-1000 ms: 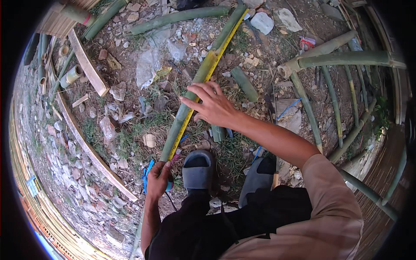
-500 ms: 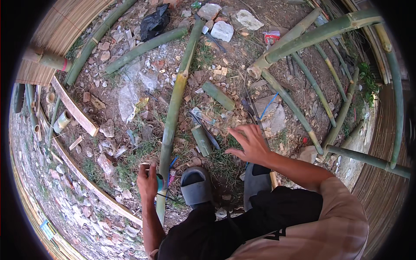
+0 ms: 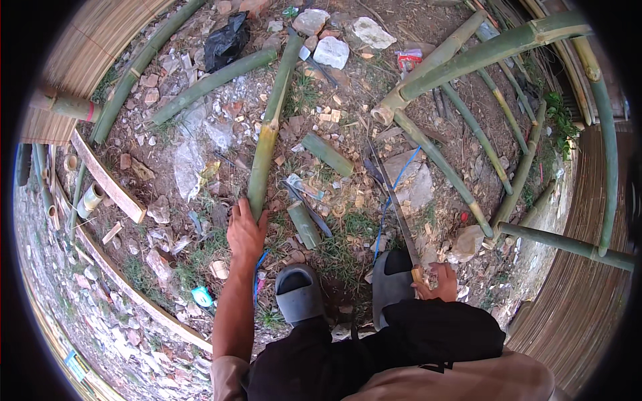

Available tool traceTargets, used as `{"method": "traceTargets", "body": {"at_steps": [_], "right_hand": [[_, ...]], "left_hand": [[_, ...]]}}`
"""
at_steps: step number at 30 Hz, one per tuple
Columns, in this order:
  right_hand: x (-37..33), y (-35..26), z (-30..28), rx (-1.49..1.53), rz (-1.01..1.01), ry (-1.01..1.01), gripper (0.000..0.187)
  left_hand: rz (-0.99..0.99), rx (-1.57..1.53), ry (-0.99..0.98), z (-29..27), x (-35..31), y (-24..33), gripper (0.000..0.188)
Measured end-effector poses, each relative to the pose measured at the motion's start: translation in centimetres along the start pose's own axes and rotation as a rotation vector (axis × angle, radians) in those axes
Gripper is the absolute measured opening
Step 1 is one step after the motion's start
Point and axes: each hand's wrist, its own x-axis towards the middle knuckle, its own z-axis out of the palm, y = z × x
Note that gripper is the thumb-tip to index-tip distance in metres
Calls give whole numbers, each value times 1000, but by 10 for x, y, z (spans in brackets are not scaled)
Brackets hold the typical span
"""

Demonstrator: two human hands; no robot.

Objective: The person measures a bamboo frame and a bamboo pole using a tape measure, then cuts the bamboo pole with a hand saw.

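Fingers of the left hand [image 3: 245, 234] are curled over the near end of a green bamboo pole [image 3: 263, 152], which is stretched forward above the stony ground [image 3: 364, 77]; by those of the right hand [image 3: 442, 285], the handle of a long saw [image 3: 396, 208] is grasped, just beside the right slipper [image 3: 392, 286]. The pole may be judged stiff, rather light for its length and slick-skinned, so it is best held with the whole palm, near the yellowish node [image 3: 269, 125], where slipping would be resisted
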Motion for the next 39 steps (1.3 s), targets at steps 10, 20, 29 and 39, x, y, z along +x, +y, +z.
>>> {"method": "traceTargets", "body": {"at_steps": [10,20,29,39], "right_hand": [[244,-143,51,-259,-529,-35,73],[307,-164,87,-381,-279,-180,70],[295,-227,105,115,-412,-125,62],[86,-30,12,-139,-277,174,38]], "left_hand": [[-392,29,-281,-46,-275,-96,45],[-605,158,-89,-36,-297,-90,60],[-259,-186,-93,7,-135,-42,73],[-315,-1072,-627,-63,-68,-24,46]]}}
